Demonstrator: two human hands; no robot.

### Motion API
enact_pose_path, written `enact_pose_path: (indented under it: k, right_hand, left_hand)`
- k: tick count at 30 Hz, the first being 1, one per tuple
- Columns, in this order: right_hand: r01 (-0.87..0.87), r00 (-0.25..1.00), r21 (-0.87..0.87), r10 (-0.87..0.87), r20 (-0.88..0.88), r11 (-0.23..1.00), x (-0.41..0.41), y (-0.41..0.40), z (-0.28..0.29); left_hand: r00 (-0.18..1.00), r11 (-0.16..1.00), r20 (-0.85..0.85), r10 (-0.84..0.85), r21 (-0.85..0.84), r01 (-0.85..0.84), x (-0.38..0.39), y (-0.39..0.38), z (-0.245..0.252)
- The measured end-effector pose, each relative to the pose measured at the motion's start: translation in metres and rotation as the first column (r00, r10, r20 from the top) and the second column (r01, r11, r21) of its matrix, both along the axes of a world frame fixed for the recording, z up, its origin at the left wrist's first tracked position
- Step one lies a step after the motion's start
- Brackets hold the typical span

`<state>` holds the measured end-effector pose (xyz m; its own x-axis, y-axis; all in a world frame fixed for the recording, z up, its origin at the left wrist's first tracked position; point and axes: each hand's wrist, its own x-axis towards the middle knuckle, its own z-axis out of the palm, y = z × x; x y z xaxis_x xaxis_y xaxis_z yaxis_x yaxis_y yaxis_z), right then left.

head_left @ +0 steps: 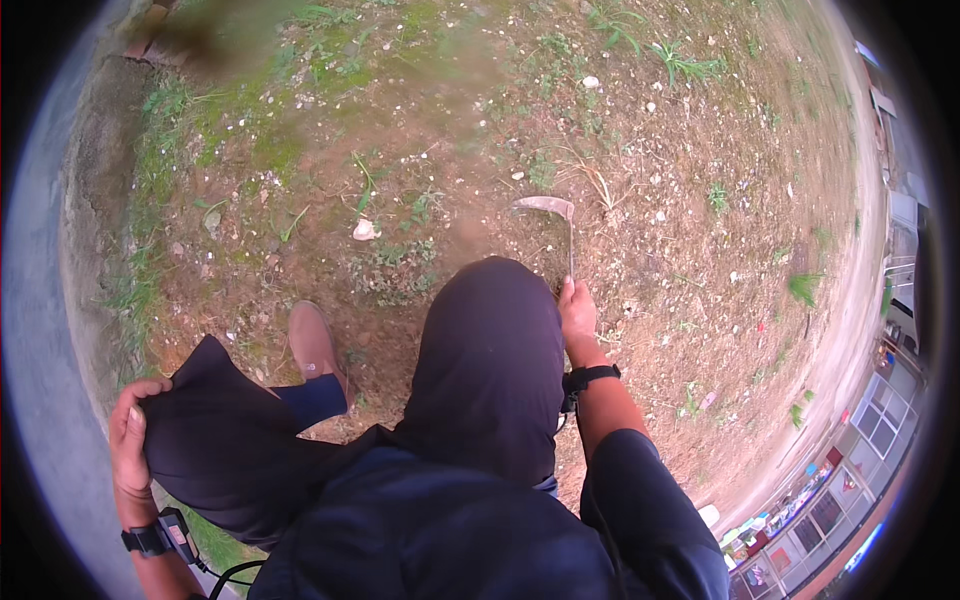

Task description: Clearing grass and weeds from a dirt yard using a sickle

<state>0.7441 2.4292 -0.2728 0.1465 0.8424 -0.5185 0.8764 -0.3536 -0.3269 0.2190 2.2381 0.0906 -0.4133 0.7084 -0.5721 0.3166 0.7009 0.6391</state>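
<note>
My right hand (579,313) is closed around the handle end of a sickle (551,205), beside my right knee. The sickle's thin shaft points away from me, and its curved blade bends to the left close over the soil. Much of the handle is hidden in my fist. My left hand (135,435) rests on my dark-trousered left knee (217,435), thumb apart from the fingers, with no tool in it. Near the blade lies a tuft of dry grass (606,187). A low leafy weed (394,270) grows before my knees.
Bare soil (480,165) with pebbles and scattered weeds spreads ahead. A pale stone (365,230) lies in front of my brown shoe (310,337). A concrete edge (94,195) runs along the left. At the far right stands a building with windows (885,409).
</note>
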Motion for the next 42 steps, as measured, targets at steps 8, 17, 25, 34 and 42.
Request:
enact_pose_path:
  k: [8,17,25,34,42]
  right_hand:
    - [0.261,0.959,0.004,-0.258,-0.120,0.965,0.024,0.006,0.008]
    - [0.072,0.997,-0.243,-0.075,0.000,0.967,0.013,-0.059,0.026]
    - [0.473,0.684,-0.045,-0.399,-0.611,0.880,0.009,0.057,-0.007]
    - [0.239,0.942,0.276,-0.153,-0.299,0.931,-0.033,0.147,-0.014]
    - [0.237,0.947,0.168,-0.188,-0.260,0.957,-0.056,0.134,-0.013]
  left_hand:
    - [1.000,0.999,0.000,0.015,-0.030,-0.015,-0.004,0.004,-0.004]
    - [0.999,0.998,-0.004,0.053,-0.031,-0.053,-0.009,-0.001,-0.003]
    - [0.995,0.998,0.081,0.058,-0.008,-0.057,-0.006,0.007,-0.013]
    - [0.998,0.998,0.030,0.063,-0.003,-0.063,-0.007,-0.001,-0.008]
    - [0.999,0.999,-0.015,0.042,-0.019,-0.042,-0.005,-0.003,-0.001]
